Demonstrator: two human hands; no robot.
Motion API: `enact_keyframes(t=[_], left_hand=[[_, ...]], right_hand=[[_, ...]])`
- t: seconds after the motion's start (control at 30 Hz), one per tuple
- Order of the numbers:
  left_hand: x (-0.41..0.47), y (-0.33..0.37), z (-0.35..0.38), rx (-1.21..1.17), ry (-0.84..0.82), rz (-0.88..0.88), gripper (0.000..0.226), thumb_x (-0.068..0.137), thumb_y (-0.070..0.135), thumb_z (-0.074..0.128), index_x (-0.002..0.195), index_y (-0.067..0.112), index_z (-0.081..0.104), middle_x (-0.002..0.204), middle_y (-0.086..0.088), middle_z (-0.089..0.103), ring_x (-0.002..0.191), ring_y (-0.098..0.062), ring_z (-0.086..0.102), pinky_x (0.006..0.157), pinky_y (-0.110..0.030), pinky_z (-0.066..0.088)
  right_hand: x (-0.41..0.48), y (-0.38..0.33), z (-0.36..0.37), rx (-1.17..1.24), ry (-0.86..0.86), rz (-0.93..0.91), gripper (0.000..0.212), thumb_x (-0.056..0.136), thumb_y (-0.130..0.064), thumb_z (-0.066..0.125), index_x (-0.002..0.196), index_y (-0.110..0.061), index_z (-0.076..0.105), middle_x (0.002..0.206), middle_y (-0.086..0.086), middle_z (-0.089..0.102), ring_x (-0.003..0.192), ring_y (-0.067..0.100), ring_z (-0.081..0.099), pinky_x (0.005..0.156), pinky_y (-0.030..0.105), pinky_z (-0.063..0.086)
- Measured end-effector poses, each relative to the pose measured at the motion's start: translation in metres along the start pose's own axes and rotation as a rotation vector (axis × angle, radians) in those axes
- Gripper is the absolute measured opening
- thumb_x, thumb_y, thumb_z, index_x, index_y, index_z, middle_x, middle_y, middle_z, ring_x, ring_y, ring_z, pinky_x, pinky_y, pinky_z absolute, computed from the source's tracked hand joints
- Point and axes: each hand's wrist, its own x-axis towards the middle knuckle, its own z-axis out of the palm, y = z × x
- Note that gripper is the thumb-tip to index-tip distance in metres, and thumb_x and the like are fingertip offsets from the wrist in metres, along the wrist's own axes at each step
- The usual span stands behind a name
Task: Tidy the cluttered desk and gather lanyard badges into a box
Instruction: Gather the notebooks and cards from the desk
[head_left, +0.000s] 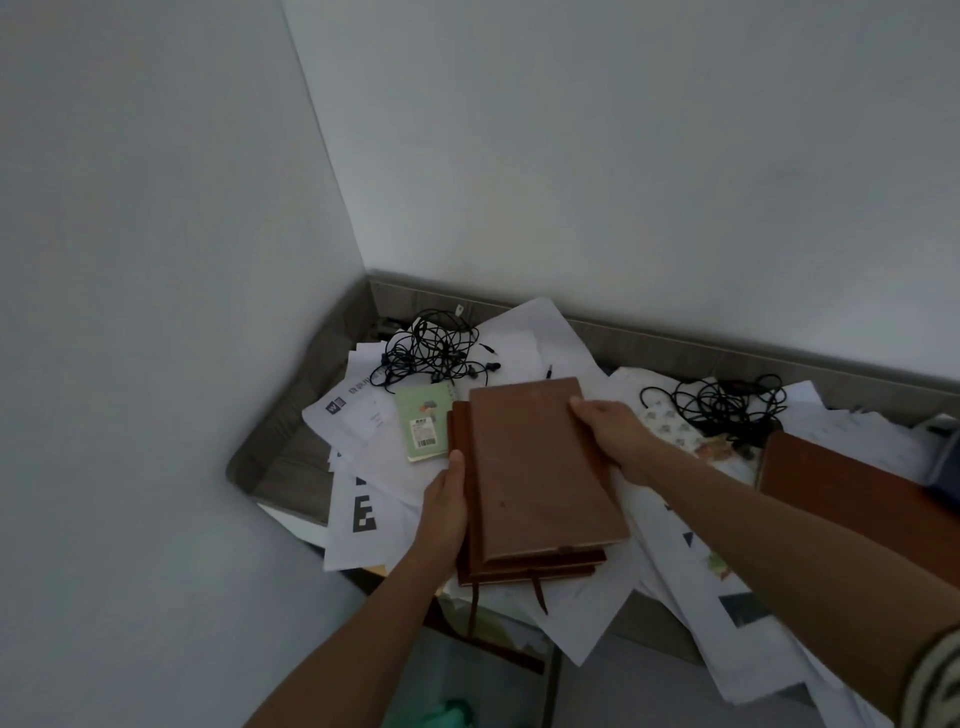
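The left hand (444, 504) and right hand (613, 431) are gripping opposite long edges of the notebook stack (540, 467), its long axis pointing away toward the wall (623, 156), ribbons (540, 592) dangling nearest.

Papers (382, 467) cover the desk (280, 462). Notebook stack (540, 467) sits mid-desk over the papers, left hand (441, 514) holding its left edge, right hand (618, 431) its right edge. Notepad (423, 423) just left of stack. Cable tangle (431, 351) behind notepad, second tangle (719, 402) behind-right of stack. Far right, probably another notebook (831, 483) on the papers.

A pale-and-dark striped sleeve (935, 680) covers the right arm.
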Motion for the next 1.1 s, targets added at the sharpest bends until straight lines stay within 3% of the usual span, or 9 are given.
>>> enact_keyframes(t=[0.2,0.27,0.33,0.5,0.7,0.8,0.9,1.0,1.1], left_hand=[[0.000,0.001,0.001,-0.023,-0.015,0.010,0.045,0.087,0.063,0.050,0.101,0.024,0.067,0.089,0.000,0.076,0.082,-0.018,0.073,0.066,-0.029,0.058],[-0.002,0.001,0.001,-0.035,-0.044,0.005,0.049,0.080,0.060,0.064,0.108,0.019,0.064,0.091,-0.003,0.076,0.081,-0.021,0.074,0.063,-0.030,0.059],[-0.003,0.002,0.000,-0.036,-0.052,0.001,0.054,0.076,0.052,0.073,0.114,0.015,0.060,0.096,-0.006,0.075,0.081,-0.022,0.074,0.062,-0.030,0.058],[-0.014,0.005,-0.001,-0.066,-0.099,-0.032,0.048,0.083,0.038,0.071,0.121,0.011,0.057,0.100,-0.012,0.074,0.084,-0.028,0.073,0.065,-0.036,0.059],[-0.064,-0.005,0.008,-0.062,-0.178,-0.050,0.049,0.085,0.040,0.068,0.123,0.011,0.056,0.101,-0.014,0.074,0.089,-0.032,0.072,0.069,-0.039,0.059],[-0.099,-0.011,0.022,-0.035,-0.213,-0.034,0.049,0.083,0.041,0.069,0.121,0.011,0.056,0.098,-0.012,0.074,0.086,-0.030,0.073,0.064,-0.035,0.058],[-0.144,-0.022,0.041,-0.006,-0.229,-0.029,0.048,0.084,0.040,0.069,0.120,0.011,0.057,0.098,-0.012,0.074,0.085,-0.030,0.073,0.063,-0.034,0.058],[-0.185,-0.042,0.058,0.021,-0.255,-0.076,0.045,0.087,0.039,0.065,0.119,0.009,0.058,0.100,-0.015,0.073,0.087,-0.033,0.072,0.068,-0.038,0.058],[-0.220,-0.066,0.071,0.002,-0.284,-0.150,0.038,0.089,0.040,0.061,0.114,0.011,0.060,0.095,-0.015,0.074,0.081,-0.031,0.073,0.063,-0.036,0.058]], right_hand=[[-0.004,0.012,0.009,-0.545,0.062,-0.229,0.034,0.095,-0.049,0.049,0.096,-0.019,0.063,0.091,0.000,0.067,0.073,0.007,0.059,0.057,0.022,0.043],[-0.010,0.018,0.007,-0.649,0.028,-0.230,0.038,0.097,-0.049,0.046,0.110,-0.018,0.064,0.100,0.001,0.067,0.080,0.013,0.061,0.066,0.026,0.049],[-0.018,0.021,0.005,-0.673,-0.029,-0.234,0.040,0.098,-0.048,0.044,0.123,-0.020,0.059,0.106,-0.004,0.063,0.084,0.011,0.057,0.065,0.019,0.042],[-0.044,0.028,-0.006,-0.352,-0.106,-0.099,0.046,0.095,-0.043,0.055,0.136,-0.023,0.052,0.116,0.001,0.062,0.090,0.013,0.058,0.062,0.023,0.047],[-0.094,0.045,-0.033,-0.099,-0.059,-0.044,0.070,0.087,-0.054,0.061,0.145,-0.023,0.037,0.117,0.007,0.060,0.096,0.018,0.062,0.063,0.027,0.051],[-0.124,0.054,-0.042,-0.038,-0.073,-0.010,0.061,0.085,-0.063,0.057,0.133,-0.027,0.049,0.112,-0.002,0.064,0.097,0.018,0.063,0.072,0.035,0.054],[-0.169,0.071,-0.057,0.005,-0.109,0.029,0.049,0.084,-0.070,0.052,0.119,-0.036,0.052,0.111,-0.011,0.064,0.092,0.012,0.065,0.065,0.031,0.050],[-0.211,0.099,-0.076,0.113,-0.143,0.031,0.033,0.090,-0.059,0.053,0.115,-0.038,0.051,0.108,-0.008,0.067,0.076,0.004,0.071,0.054,0.021,0.054],[-0.246,0.129,-0.089,0.293,-0.181,0.031,0.025,0.094,-0.048,0.056,0.115,-0.034,0.055,0.099,0.001,0.075,0.086,0.020,0.073,0.063,0.032,0.059]])
